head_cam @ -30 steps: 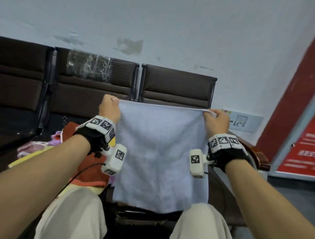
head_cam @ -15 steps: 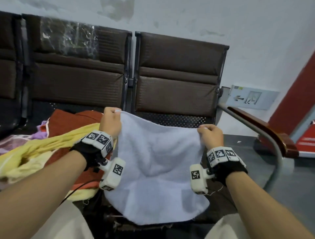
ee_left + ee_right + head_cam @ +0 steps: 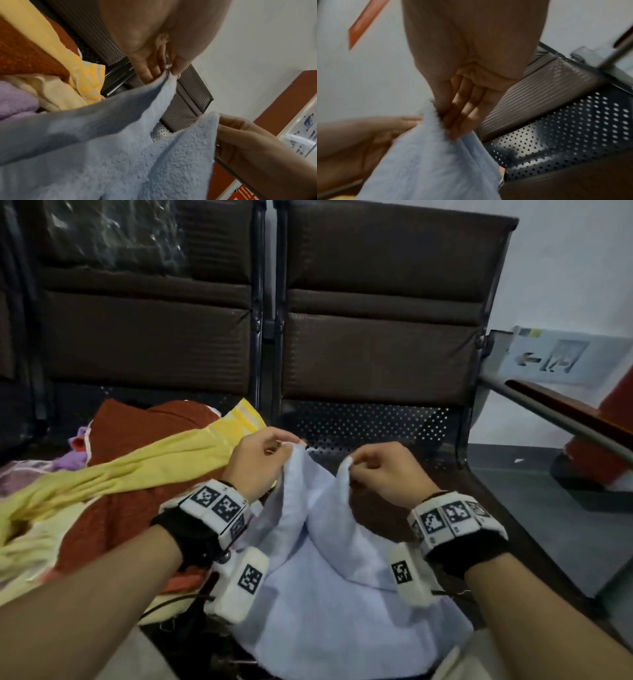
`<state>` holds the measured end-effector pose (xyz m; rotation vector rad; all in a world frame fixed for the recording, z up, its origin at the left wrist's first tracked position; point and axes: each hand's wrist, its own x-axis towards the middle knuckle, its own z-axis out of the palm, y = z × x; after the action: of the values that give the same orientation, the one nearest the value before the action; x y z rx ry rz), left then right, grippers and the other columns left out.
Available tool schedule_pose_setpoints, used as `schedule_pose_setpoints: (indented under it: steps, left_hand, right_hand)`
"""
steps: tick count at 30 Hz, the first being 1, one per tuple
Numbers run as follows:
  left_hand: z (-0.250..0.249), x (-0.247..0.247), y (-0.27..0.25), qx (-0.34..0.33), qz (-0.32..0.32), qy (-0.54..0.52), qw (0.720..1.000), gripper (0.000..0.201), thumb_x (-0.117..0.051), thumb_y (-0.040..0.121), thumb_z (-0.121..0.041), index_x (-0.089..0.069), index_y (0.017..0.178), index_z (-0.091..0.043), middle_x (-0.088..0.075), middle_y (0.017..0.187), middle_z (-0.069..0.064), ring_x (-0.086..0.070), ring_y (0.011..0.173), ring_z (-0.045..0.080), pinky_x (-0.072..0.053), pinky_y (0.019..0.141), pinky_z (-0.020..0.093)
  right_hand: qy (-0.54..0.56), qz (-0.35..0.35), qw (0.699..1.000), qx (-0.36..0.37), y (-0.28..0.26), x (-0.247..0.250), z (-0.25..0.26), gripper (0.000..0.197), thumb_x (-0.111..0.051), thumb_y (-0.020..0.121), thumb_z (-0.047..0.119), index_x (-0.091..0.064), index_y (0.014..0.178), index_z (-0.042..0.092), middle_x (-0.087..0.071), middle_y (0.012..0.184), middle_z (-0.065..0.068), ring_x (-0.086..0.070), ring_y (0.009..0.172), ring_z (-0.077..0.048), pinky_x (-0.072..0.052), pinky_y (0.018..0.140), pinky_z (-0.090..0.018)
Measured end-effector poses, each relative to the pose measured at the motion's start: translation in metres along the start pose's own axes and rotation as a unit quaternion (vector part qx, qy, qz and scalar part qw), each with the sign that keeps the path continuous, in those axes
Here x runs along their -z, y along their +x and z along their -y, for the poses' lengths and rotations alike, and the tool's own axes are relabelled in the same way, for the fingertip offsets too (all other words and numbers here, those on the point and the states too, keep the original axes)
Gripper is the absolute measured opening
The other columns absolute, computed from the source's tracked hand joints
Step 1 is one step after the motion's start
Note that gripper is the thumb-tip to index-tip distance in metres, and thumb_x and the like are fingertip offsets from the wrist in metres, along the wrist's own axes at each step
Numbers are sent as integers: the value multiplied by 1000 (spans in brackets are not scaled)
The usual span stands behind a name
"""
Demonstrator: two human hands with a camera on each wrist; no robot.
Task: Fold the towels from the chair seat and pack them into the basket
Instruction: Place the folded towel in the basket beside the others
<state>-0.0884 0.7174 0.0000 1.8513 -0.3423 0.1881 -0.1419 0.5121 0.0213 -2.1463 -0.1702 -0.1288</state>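
My left hand (image 3: 263,455) pinches one top corner of the pale blue terry towel (image 3: 329,587), my right hand (image 3: 380,470) pinches the other, both grips tight on cloth. The corners sit near each other, just apart, so I judge I'm closing a fold down the middle. The towel hangs from the corners and drapes toward me over the dark perforated metal chair seat (image 3: 376,422), long axis running away from me. The heap of yellow, rust and purple towels (image 3: 113,474) waits on my left. No basket in view.
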Motion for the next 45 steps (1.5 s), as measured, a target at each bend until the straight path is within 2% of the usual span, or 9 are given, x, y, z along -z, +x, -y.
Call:
schedule_pose_setpoints:
  steps: [5,8,13,22,28,33,37,40,45]
  left_hand:
    - [1,-4,-2,53,25,-38,998,15,-64,85,-7,-72,88,-20,-72,96,1,-65,81,11,-54,84,37]
    - [-5,-7,-4,75,45,-73,993,13,-67,83,-5,-72,94,-10,-69,100,10,-65,70,12,-55,61,28]
    - [-10,-10,-13,108,84,-121,983,14,-65,84,0,-70,97,-1,-69,65,2,-62,50,4,-46,45,14]
    - [-20,-2,-20,137,139,-149,969,18,-65,84,-11,-71,99,-4,-70,95,21,-66,84,25,-58,73,32]
    - [-17,-2,-18,77,98,-58,991,21,-55,87,3,-72,94,-9,-69,99,19,-64,82,22,-54,74,36]
    - [-17,7,-17,82,29,-59,994,32,-43,90,0,-65,76,-18,-61,78,-13,-55,71,-2,-45,83,28]
    - [-18,6,-23,79,0,-23,997,31,-38,92,-4,-56,72,-21,-52,72,-9,-46,65,1,-42,57,26]
    - [-24,6,-26,64,-16,-16,998,31,-37,92,-7,-51,68,-20,-47,68,-6,-43,65,9,-35,65,28]
    - [-44,16,-38,-14,26,34,999,20,-39,98,-27,-51,82,-22,-46,70,-11,-44,63,0,-35,60,17]
  right_hand:
    - [-63,-21,994,85,10,-13,6,10,-62,87,24,-66,77,23,-64,81,6,-60,76,-8,-48,71,-24]
    - [-31,-21,997,68,13,-22,5,12,-62,89,27,-66,80,20,-66,76,6,-60,71,-7,-49,67,-28]
    - [-33,-24,997,63,14,-32,2,12,-73,81,30,-72,80,18,-69,73,6,-62,68,-1,-46,63,-16]
    - [-18,-59,997,37,12,-33,1,28,-80,72,33,-55,74,21,-60,67,3,-51,58,-7,-44,55,-21]
    - [-58,16,998,31,6,-27,2,27,-73,78,42,-58,84,20,-63,69,3,-59,60,-10,-49,53,-25]
    - [-335,161,928,34,-4,-18,-8,33,-55,91,43,-57,79,12,-60,79,-3,-55,76,-22,-42,69,-34]
    - [-278,75,956,48,-11,-13,0,22,-66,86,28,-53,100,15,-60,88,1,-57,81,-18,-44,71,-30]
    - [-261,11,964,56,-18,-11,13,43,-73,79,26,-50,115,24,-56,88,7,-54,81,-12,-46,72,-29]
    - [-333,60,934,114,-37,-9,28,18,-71,81,31,-62,76,16,-42,85,10,-41,78,-7,-36,73,-26]
